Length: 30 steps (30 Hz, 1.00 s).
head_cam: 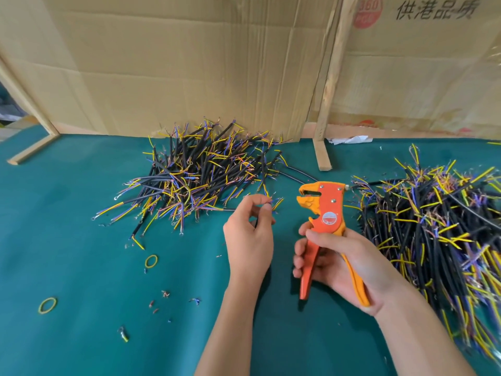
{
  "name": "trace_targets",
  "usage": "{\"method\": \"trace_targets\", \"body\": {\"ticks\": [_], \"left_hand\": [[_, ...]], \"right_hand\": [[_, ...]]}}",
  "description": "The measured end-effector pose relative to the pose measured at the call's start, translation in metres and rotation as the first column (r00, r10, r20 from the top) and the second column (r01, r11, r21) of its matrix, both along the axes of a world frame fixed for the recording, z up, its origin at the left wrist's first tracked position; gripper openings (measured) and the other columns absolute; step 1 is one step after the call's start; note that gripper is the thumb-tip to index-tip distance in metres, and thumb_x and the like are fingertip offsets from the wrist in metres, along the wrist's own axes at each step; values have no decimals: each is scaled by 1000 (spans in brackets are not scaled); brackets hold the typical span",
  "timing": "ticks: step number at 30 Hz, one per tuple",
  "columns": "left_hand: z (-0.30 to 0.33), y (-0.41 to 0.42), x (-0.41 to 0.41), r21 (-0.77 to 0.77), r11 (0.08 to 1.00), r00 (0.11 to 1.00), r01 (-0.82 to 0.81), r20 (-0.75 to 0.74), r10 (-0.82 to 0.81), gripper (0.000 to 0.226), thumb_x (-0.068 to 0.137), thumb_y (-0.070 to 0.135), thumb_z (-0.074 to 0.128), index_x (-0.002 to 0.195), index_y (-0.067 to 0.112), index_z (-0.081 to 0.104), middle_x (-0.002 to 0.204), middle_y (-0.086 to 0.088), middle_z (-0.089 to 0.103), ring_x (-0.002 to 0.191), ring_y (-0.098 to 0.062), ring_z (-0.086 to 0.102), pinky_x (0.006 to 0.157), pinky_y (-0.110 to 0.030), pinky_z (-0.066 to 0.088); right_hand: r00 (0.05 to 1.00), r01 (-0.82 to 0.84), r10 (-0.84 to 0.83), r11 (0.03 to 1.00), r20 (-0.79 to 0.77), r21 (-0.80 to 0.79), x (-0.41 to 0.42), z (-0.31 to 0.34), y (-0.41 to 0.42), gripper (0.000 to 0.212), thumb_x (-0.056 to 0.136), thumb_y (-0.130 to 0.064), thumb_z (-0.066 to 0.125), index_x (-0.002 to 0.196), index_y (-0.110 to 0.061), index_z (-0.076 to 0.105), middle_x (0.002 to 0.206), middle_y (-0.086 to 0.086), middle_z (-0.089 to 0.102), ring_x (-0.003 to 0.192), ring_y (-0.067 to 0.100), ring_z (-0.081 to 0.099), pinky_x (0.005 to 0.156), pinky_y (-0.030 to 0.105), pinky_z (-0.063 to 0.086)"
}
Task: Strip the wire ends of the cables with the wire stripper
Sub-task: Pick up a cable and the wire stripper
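My right hand [336, 263] grips the handles of an orange and yellow wire stripper [324, 213], held upright with its jaws pointing left. My left hand [250, 234] pinches a short black cable [276, 203] between thumb and fingers; its yellow and blue wire ends stick out toward the stripper's jaws, a small gap away. One pile of black cables [195, 175] with coloured ends lies behind my left hand. A bigger pile [439, 229] fills the right side.
The green table mat [81, 267] carries two yellow rubber bands [151, 261] [47, 305] and small insulation scraps [165, 294]. Cardboard sheets [176, 63] and a wooden post [324, 147] stand along the back edge.
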State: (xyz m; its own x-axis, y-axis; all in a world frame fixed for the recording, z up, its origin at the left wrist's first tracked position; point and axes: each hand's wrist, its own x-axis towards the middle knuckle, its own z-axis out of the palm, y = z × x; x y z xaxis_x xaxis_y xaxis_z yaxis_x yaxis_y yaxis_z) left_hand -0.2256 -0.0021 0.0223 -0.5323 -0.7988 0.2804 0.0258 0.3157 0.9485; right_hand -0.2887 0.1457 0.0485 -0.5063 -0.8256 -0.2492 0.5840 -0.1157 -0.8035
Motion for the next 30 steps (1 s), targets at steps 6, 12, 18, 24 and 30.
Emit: {"method": "trace_targets", "body": {"ticks": [6, 12, 18, 24, 30], "left_hand": [[0, -3, -1, 58, 998, 999, 23, -34, -21, 17, 94, 14, 61, 82, 25, 67, 67, 5, 65, 57, -11, 54, 54, -21, 41], [-2, -2, -2, 53, 997, 998, 58, -22, -57, 17, 92, 14, 63, 81, 25, 69, 69, 0, 67, 61, -24, 57, 56, -24, 43], [2, -1, 0, 84, 992, 996, 92, 8, -93, 15, 92, 12, 66, 83, 22, 71, 62, 7, 67, 48, -7, 51, 54, -24, 41], [16, 9, 3, 345, 812, 881, 471, -152, -447, 46, 94, -8, 49, 129, 20, 60, 117, -5, 73, 99, -18, 72, 75, -28, 56], [18, 28, -2, 151, 867, 880, 475, -77, -468, 33, 97, 9, 54, 126, 18, 67, 137, 7, 61, 130, 3, 51, 114, -27, 38]], "right_hand": [[995, -98, 99, 995, -25, 35, -1, -1, 2, 28, 78, -8, 78, 104, -4, 70, 88, 28, 62, 74, 39, 63, 69, 48, 56], [987, -129, 136, 989, -85, 78, 0, 0, 1, 40, 75, -3, 78, 111, 0, 61, 87, 28, 64, 70, 38, 62, 67, 48, 56], [993, -36, 45, 996, -113, 79, 7, 2, -7, 38, 82, -21, 82, 63, -13, 51, 55, 7, 37, 42, 20, 35, 43, 28, 36], [969, 247, -245, 968, 41, -54, 8, 2, -16, 34, 77, -31, 77, 61, -16, 51, 52, 3, 36, 38, 15, 34, 37, 27, 35], [889, 447, -390, 852, 238, -272, -17, 8, 9, 8, 84, -18, 69, 82, -10, 71, 86, 12, 65, 72, 24, 63, 71, 37, 57]]}}
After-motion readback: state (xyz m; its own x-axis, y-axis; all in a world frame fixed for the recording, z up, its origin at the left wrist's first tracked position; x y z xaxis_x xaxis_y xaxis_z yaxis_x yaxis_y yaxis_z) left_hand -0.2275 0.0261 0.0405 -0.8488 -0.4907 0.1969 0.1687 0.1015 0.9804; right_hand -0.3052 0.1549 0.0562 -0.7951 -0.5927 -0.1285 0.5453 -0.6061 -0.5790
